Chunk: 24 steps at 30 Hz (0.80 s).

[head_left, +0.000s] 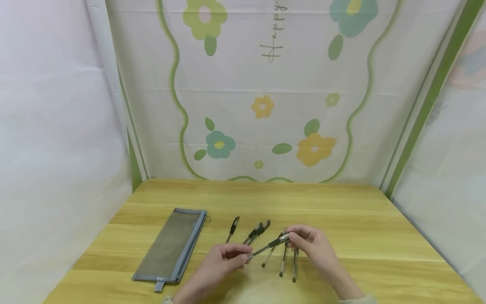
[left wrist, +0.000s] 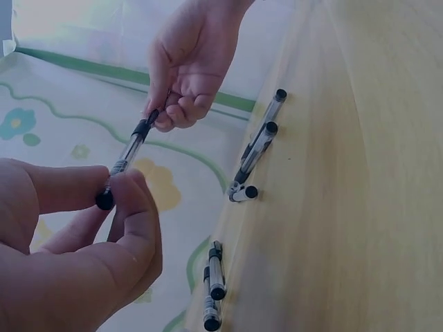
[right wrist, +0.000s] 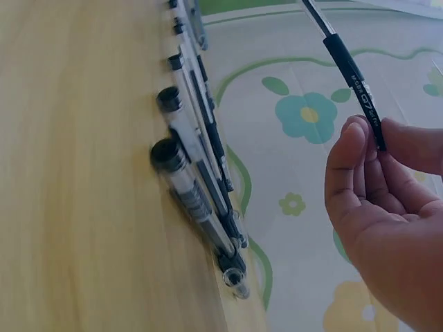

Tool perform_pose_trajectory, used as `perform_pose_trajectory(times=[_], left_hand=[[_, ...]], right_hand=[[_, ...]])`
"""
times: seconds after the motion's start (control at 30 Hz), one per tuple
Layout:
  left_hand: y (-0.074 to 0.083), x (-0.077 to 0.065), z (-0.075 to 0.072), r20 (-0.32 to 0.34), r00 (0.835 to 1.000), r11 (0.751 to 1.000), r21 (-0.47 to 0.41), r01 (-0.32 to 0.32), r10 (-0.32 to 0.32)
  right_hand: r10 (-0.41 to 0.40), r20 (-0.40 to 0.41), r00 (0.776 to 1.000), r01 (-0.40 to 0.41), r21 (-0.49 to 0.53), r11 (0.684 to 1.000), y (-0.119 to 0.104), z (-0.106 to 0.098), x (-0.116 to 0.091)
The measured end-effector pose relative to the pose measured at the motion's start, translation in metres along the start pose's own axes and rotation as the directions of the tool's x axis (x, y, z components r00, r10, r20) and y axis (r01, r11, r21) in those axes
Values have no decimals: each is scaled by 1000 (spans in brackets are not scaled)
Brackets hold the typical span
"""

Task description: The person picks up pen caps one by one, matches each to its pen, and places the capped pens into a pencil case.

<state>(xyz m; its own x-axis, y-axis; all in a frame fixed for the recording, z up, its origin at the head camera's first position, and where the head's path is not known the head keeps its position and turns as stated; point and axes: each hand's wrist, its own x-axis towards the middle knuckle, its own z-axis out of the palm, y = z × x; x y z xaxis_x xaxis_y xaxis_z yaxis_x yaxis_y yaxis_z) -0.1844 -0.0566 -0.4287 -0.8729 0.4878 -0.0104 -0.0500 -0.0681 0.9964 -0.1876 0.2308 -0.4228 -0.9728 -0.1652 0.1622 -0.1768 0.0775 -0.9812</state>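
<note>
A clear-barrelled gel pen with a black grip (head_left: 274, 243) is held slantwise above the table between both hands. My left hand (head_left: 224, 262) pinches its black-plugged rear end between thumb and fingertips; the left wrist view shows that end of the pen (left wrist: 131, 149) close up. At the other end my right hand (head_left: 313, 249) pinches the pen between thumb and index finger. White lettering with "Gel Pen" shows on the grip (right wrist: 356, 75) in the right wrist view. Beneath and beside the hands lie more such pens, among them one pen (head_left: 295, 267) below the right hand.
Left of the hands lies a grey mesh zip pouch (head_left: 167, 247) with a blue-grey border. Beyond the left hand are several pens, including a separate pen (head_left: 233, 228). A flower-printed cloth (head_left: 228, 71) hangs behind the wooden table (head_left: 341, 202), with white cloth at both sides.
</note>
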Motion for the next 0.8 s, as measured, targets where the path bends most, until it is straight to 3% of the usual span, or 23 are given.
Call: perform_pose_trajectory(times=[0.23, 0.47, 0.8], left_hand=[[-2, 2, 3, -81, 997, 1000, -22, -14, 12], [-1, 3, 4, -79, 997, 1000, -22, 7, -9], [5, 0, 0, -118, 992, 999, 25, -44, 47]], right_hand=[[7, -11, 1000, -6, 88, 996, 1, 0, 0], [15, -35, 999, -11, 124, 992, -2, 0, -1], [-10, 3, 1000, 10, 131, 991, -6, 0, -3]])
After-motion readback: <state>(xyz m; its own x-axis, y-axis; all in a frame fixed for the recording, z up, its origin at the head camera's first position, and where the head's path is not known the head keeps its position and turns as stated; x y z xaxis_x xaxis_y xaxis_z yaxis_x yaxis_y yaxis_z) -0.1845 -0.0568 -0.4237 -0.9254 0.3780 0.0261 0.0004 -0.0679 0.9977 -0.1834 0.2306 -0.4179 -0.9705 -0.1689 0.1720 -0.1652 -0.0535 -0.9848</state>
